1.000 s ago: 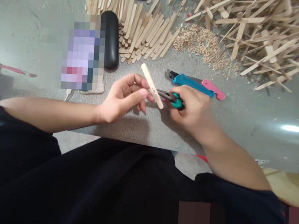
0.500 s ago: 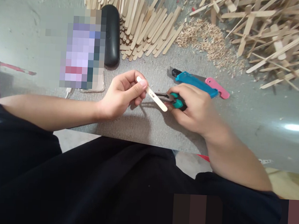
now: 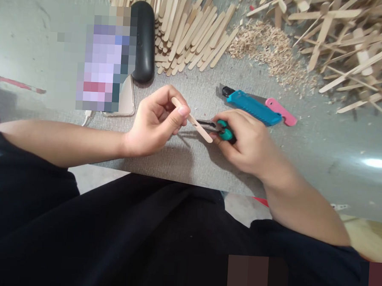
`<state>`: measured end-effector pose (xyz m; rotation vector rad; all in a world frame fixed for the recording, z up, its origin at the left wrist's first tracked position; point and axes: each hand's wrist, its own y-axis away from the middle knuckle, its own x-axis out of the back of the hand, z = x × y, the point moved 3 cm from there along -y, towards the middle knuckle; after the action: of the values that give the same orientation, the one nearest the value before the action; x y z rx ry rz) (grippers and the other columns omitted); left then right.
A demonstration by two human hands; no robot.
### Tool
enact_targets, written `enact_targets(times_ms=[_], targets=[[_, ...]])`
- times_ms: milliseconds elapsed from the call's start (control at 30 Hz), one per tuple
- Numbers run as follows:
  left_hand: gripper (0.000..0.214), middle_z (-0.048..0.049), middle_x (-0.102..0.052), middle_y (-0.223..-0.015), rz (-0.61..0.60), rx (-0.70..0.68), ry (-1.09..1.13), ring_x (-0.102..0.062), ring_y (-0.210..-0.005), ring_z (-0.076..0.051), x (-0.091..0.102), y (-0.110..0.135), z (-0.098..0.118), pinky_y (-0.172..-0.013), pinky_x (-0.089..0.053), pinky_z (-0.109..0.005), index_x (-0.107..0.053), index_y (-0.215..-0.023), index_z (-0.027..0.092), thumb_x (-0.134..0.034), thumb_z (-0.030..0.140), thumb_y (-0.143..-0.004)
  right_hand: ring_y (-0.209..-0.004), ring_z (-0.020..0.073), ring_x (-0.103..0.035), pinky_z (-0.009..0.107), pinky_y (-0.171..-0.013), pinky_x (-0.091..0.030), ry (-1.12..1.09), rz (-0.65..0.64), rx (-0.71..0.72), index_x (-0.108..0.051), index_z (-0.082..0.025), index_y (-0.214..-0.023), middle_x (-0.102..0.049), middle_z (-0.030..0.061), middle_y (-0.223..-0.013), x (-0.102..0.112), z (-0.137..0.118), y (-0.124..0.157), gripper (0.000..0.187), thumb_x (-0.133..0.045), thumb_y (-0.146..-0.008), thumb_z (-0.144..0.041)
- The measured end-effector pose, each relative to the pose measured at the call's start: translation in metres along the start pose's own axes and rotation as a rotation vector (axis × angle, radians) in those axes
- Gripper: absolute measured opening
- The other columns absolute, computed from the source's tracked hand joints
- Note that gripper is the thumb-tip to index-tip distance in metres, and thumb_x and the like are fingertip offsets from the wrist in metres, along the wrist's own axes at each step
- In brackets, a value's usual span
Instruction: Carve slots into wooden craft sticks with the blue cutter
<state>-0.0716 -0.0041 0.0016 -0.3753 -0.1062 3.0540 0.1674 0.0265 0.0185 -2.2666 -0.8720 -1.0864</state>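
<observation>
Between thumb and fingers, my left hand pinches a wooden craft stick, which slants down to the right. A small dark notch or hole shows near the stick's middle. My right hand is closed around the green and black handles of a pair of pliers. The pliers' metal jaws point left and lie behind the stick's notched part; whether they touch it I cannot tell. Just beyond my right hand lies a blue utility knife, with a pink-handled folding blade partly beneath it.
Stacked craft sticks lie at the back, beside a black oblong case. Wood shavings are heaped right of them. A loose pile of cut sticks fills the far right. A blurred-out phone-like item stands at left, with a white cable.
The stick has turned slightly in my left hand, so its face looks narrower and duller. The pliers stay close behind it. The whole view has shifted a little.
</observation>
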Motion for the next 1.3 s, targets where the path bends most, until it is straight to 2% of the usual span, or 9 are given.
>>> enact_targets(times_ms=[167,300,467,600,700,867,1033,1133,1300], targets=[[0.056,0.0044,-0.071,-0.072,-0.009,-0.018,0.018,-0.058,-0.051,-0.005,0.001,0.001,-0.003,-0.048,-0.048,-0.022,-0.063,-0.086,0.023,-0.090,0.070,-0.098,-0.104,0.0331,-0.079,0.050,-0.091,-0.063,-0.012,0.011,-0.044,-0.067,-0.029,-0.117,-0.082,0.0102,-0.110,-0.007,-0.001,0.003,0.016,-0.063,-0.112,-0.044],[0.053,0.0040,-0.072,-0.072,0.010,-0.040,-0.011,-0.058,-0.050,-0.005,0.000,0.005,0.001,-0.047,-0.046,-0.022,-0.065,-0.085,0.023,-0.089,0.068,-0.100,-0.101,0.0324,-0.078,0.049,-0.089,-0.062,-0.016,0.015,-0.064,-0.068,-0.028,-0.115,-0.082,0.0097,-0.109,-0.012,-0.003,0.006,0.013,-0.063,-0.106,-0.037],[0.055,0.0047,-0.070,-0.068,0.028,-0.014,-0.038,-0.053,-0.046,-0.004,-0.002,0.010,0.006,-0.043,-0.042,-0.021,-0.062,-0.083,0.024,-0.087,0.069,-0.101,-0.096,0.0304,-0.077,0.045,-0.084,-0.059,0.045,0.010,-0.066,-0.069,-0.028,-0.114,-0.082,0.0092,-0.106,-0.011,-0.003,0.008,0.016,-0.062,-0.100,-0.030],[0.056,0.0058,-0.068,-0.064,0.046,0.029,0.028,-0.048,-0.042,-0.003,-0.002,0.010,0.004,-0.040,-0.037,-0.020,-0.060,-0.081,0.023,-0.092,0.067,-0.097,-0.083,0.0273,-0.073,0.040,-0.073,-0.052,0.064,-0.039,-0.042,-0.069,-0.024,-0.107,-0.080,0.0088,-0.095,-0.007,-0.004,0.006,0.014,-0.061,-0.100,-0.032],[0.058,0.0057,-0.067,-0.060,0.018,0.110,0.109,-0.046,-0.041,-0.004,-0.001,0.007,0.002,-0.039,-0.035,-0.022,-0.061,-0.079,0.023,-0.097,0.067,-0.091,-0.075,0.0249,-0.069,0.038,-0.068,-0.046,0.067,-0.064,-0.049,-0.069,-0.025,-0.102,-0.078,0.0060,-0.087,-0.005,-0.004,0.006,0.011,-0.063,-0.098,-0.033],[0.055,0.0046,-0.064,-0.057,-0.123,0.277,0.266,-0.044,-0.041,-0.005,-0.003,0.003,-0.002,-0.041,-0.031,-0.024,-0.064,-0.076,0.022,-0.100,0.060,-0.089,-0.075,0.0248,-0.070,0.040,-0.069,-0.048,0.081,-0.050,-0.065,-0.068,-0.029,-0.098,-0.077,0.0035,-0.086,-0.002,-0.002,0.006,0.005,-0.067,-0.094,-0.030],[0.051,0.0049,-0.060,-0.058,-0.184,0.361,0.341,-0.039,-0.041,-0.004,-0.004,0.003,-0.008,-0.044,-0.030,-0.023,-0.063,-0.078,0.021,-0.096,0.055,-0.093,-0.075,0.0257,-0.072,0.040,-0.069,-0.048,0.281,0.111,-0.026,-0.066,-0.028,-0.094,-0.076,0.0035,-0.083,0.002,0.004,0.005,0.007,-0.064,-0.089,-0.024],[0.049,0.0046,-0.057,-0.056,-0.190,0.322,0.238,-0.041,-0.044,-0.004,-0.003,0.005,-0.006,-0.044,-0.029,-0.022,-0.070,-0.082,0.019,-0.094,0.059,-0.096,-0.080,0.0281,-0.072,0.042,-0.071,-0.047,0.399,0.193,-0.078,-0.067,-0.027,-0.096,-0.078,0.0067,-0.086,0.007,0.012,0.004,0.013,-0.064,-0.087,-0.019],[0.050,0.0037,-0.055,-0.054,-0.139,0.147,0.019,-0.046,-0.047,-0.006,0.001,0.006,0.001,-0.045,-0.037,-0.022,-0.078,-0.085,0.016,-0.087,0.062,-0.104,-0.090,0.0349,-0.078,0.048,-0.078,-0.053,0.460,0.139,-0.140,-0.072,-0.026,-0.103,-0.082,0.0123,-0.097,0.018,0.017,0.003,0.018,-0.066,-0.089,-0.016]])
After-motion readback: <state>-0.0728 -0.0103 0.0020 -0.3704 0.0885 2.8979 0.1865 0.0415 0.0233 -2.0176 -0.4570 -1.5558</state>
